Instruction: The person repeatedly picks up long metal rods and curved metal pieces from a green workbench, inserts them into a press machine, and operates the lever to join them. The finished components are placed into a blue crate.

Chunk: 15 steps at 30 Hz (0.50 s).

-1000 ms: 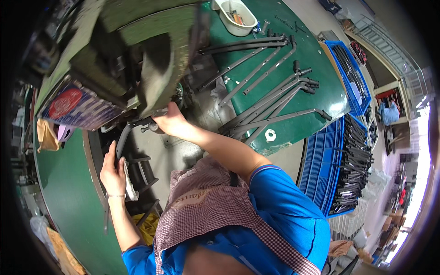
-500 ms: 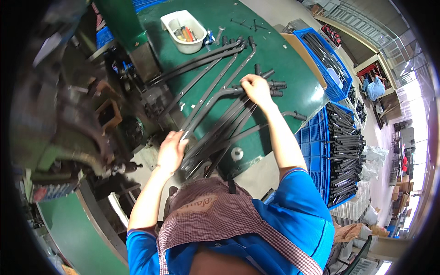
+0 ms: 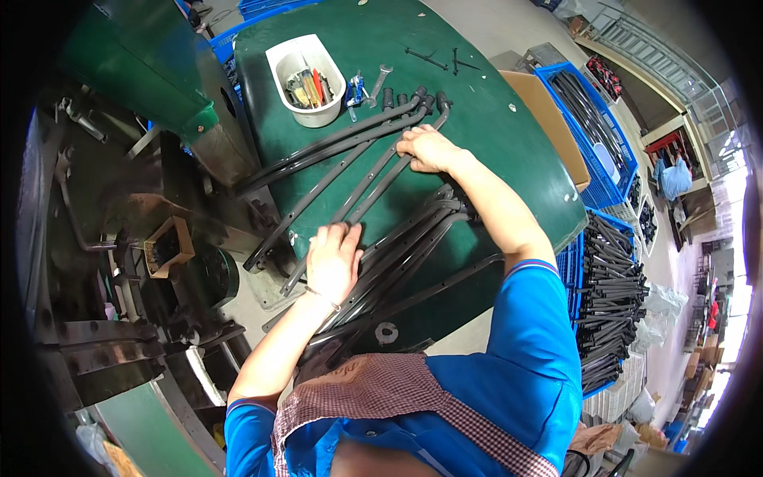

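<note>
Several black bent metal tubes with dark end pieces lie across a green tabletop (image 3: 524, 151). My right hand (image 3: 433, 151) is closed round a black bent tube (image 3: 389, 176), just below its bent upper end. Lower down, my left hand (image 3: 332, 262) has its fingers curled over the same tube; its thumb is partly hidden. A second bent tube (image 3: 324, 184) lies just left of it, with others beyond. Nearer me and to the right, a bundle of black tubes (image 3: 413, 246) lies partly under my left wrist.
A white tub (image 3: 310, 115) with small tools stands at the far left, beside a wrench (image 3: 381, 79). Dark screw-like pieces (image 3: 427, 58) lie at the far edge. Blue crates (image 3: 592, 226) full of black tubes stand right; a green machine (image 3: 159, 79) stands left.
My right hand has left the right-hand bundle's ends and moved up and left onto another tube. My left hand has shifted right onto that tube. The view has shifted slightly.
</note>
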Tool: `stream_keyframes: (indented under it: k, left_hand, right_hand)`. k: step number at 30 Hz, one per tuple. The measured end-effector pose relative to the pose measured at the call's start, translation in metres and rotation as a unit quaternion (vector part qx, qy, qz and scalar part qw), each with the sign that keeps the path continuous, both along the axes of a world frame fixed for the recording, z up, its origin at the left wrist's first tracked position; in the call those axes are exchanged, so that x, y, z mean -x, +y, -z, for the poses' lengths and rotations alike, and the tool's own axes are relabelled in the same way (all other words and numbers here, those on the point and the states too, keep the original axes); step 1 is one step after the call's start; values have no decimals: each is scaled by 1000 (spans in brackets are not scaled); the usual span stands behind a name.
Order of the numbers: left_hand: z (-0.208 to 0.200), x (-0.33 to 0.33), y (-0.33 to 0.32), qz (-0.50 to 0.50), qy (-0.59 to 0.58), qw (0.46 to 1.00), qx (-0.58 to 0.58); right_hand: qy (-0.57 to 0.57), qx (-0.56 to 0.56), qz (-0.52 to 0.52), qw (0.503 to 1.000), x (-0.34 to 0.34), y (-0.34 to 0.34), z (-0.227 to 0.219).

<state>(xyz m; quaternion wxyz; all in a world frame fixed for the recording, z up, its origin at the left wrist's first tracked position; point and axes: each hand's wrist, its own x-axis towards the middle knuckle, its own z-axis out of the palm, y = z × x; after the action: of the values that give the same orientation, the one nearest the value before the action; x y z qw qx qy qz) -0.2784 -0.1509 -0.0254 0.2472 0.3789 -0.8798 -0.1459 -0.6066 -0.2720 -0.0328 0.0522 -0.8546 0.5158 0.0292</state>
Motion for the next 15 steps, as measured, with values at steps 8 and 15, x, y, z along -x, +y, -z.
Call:
stream_keyframes:
  k: [8,15]
  left_hand:
    - [-21,-6,-29,-132,0,991,22]
    - [-37,-144,39,-140,70,987,-32]
  right_hand:
    - [-216,180,-113,953,-95,61,-63]
    - [-218,114,115,962,-80,92,-51]
